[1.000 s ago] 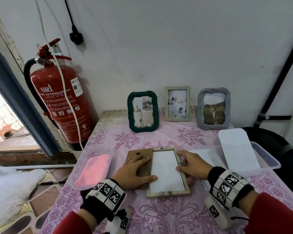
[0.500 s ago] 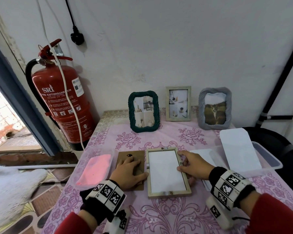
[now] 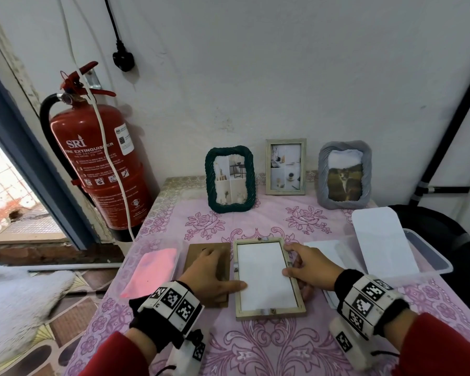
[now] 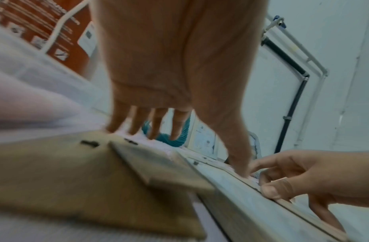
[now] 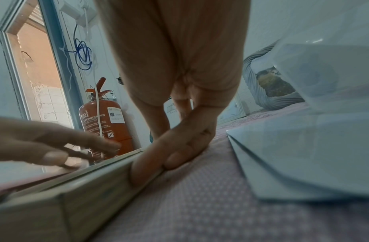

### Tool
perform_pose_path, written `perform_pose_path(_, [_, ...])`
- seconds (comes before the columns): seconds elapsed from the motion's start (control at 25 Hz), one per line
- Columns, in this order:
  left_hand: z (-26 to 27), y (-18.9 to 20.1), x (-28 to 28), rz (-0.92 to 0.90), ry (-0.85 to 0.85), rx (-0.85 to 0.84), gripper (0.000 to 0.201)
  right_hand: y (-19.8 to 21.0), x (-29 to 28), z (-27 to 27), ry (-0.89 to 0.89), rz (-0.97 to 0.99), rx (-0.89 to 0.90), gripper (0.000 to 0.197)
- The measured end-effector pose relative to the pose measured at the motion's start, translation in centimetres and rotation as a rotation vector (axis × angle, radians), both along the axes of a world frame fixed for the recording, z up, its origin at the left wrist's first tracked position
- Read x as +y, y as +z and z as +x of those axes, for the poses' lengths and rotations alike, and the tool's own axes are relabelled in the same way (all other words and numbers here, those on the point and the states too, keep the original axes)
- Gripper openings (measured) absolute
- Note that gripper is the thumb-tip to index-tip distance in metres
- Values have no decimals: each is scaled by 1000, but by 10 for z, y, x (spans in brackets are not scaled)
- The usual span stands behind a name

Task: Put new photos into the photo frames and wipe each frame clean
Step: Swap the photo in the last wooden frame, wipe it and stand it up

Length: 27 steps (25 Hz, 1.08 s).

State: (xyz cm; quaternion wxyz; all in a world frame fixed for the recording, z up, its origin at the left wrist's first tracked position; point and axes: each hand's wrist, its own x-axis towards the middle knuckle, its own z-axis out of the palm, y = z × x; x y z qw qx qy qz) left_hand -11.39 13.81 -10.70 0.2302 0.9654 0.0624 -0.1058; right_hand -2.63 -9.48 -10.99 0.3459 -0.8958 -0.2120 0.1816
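- the left hand lies flat with straight fingers on the brown cardboard backing board, covering much of it; its thumb reaches the white sheet.
- that sheet fills the pale wooden rectangular frame lying face down on the pink floral tablecloth; whether it is a photo's back cannot be told.
- the right hand grips the frame's right rail; only the right wrist view shows its fingers curled against the outer edge.
- the left wrist view is blurred; the board just touches the frame there.
- a clear plastic tub crowds the right, a pink cloth the left; open cloth lies nearest the person.
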Motion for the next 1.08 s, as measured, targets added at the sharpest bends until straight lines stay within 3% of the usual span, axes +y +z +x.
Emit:
perform_pose_path(0.16, [19,13,-16,136,-310,11,114,2,0,-2,5,-6,-14,54])
perform_pose_path(0.36, [32,14,-18,394,-452,185,128,1,1,-2,22,-24,-32,52])
perform_pose_path(1.08, [32,16,-31,351,-465,52,126,1,2,-1,33,-30,-48,50])
